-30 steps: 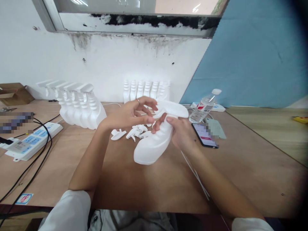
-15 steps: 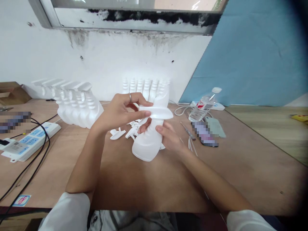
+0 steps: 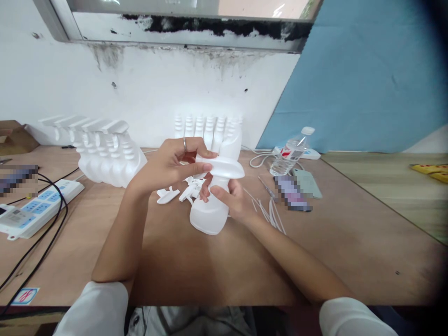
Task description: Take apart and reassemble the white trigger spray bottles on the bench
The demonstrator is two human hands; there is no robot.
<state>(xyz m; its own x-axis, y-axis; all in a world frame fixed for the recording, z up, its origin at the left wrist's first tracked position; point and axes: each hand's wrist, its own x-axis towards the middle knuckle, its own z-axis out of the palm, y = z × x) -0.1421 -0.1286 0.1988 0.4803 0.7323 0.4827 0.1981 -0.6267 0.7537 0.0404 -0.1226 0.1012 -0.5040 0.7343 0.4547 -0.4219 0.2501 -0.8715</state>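
Observation:
A white plastic body (image 3: 210, 217) with a wide rounded base and a narrow neck is held just over the table, its kind unclear. On the neck sits a flat oval white top piece (image 3: 226, 167). My left hand (image 3: 177, 161), with a ring on one finger, pinches this top piece at its left edge between thumb and fingers. Around the neck, below the top piece, my right hand (image 3: 233, 199) is closed, its fingertips showing on the far side. Small white plastic parts (image 3: 193, 189) lie just behind the held body; my hands partly hide them.
Rows of similar white bodies stand at the back left (image 3: 110, 161) and back centre (image 3: 210, 128). To the right are thin white strips (image 3: 271, 215), a pen-like tool (image 3: 268, 189), a phone (image 3: 293, 193) and a water bottle (image 3: 290, 151). A power strip (image 3: 52, 200) with black cables lies left.
My right hand has shifted left and wraps further round the neck. The whole view has moved slightly, and more white strips show on the right. My left hand keeps its pinch on the top piece.

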